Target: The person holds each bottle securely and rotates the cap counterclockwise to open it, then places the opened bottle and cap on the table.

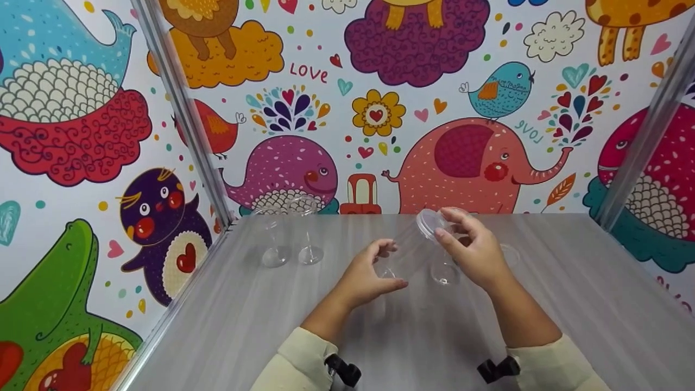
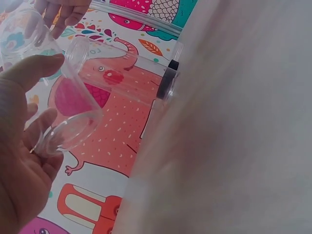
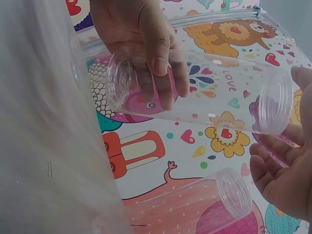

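A clear plastic jar [image 1: 411, 251] is held tilted above the grey table, its lidded end up and to the right. My left hand [image 1: 362, 276] grips the lower end, thumb on one side and fingers on the other, as the right wrist view shows through the jar wall [image 3: 209, 92]. At the upper end, my right hand [image 1: 480, 252] holds the clear lid [image 1: 429, 222] between thumb and fingers. Whether the lid is fully seated I cannot tell. Behind the hands stands another clear jar [image 1: 445, 272], partly hidden by the right hand.
Two more clear jars [image 1: 275, 256] stand side by side at the table's back left. A faint clear rim [image 1: 509, 254] shows right of the right hand. Printed wall panels [image 1: 374, 70] with metal corner posts [image 1: 187, 117] border the table [image 1: 244, 326].
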Available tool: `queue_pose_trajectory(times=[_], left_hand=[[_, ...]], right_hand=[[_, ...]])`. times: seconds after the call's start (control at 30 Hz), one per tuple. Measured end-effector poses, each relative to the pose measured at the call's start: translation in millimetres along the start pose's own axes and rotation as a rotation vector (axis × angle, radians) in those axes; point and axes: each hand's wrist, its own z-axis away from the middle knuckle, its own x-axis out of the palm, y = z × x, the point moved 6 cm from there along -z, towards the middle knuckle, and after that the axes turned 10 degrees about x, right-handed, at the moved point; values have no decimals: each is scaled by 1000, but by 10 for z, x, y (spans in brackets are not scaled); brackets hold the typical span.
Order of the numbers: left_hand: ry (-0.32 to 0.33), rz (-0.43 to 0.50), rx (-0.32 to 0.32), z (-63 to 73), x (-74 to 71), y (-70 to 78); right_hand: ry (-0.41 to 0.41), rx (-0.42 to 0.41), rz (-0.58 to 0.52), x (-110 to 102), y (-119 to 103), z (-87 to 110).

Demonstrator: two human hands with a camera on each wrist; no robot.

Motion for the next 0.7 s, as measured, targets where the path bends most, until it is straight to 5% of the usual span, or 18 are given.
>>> queue_pose_trajectory(times=[0.43, 0.7], left_hand=[[-26, -21, -41, 17, 30, 15], [-28, -2, -45, 22, 31, -9]], right_hand=[[23, 11, 42, -4, -47, 4], [-22, -57, 35, 25, -78, 22]])
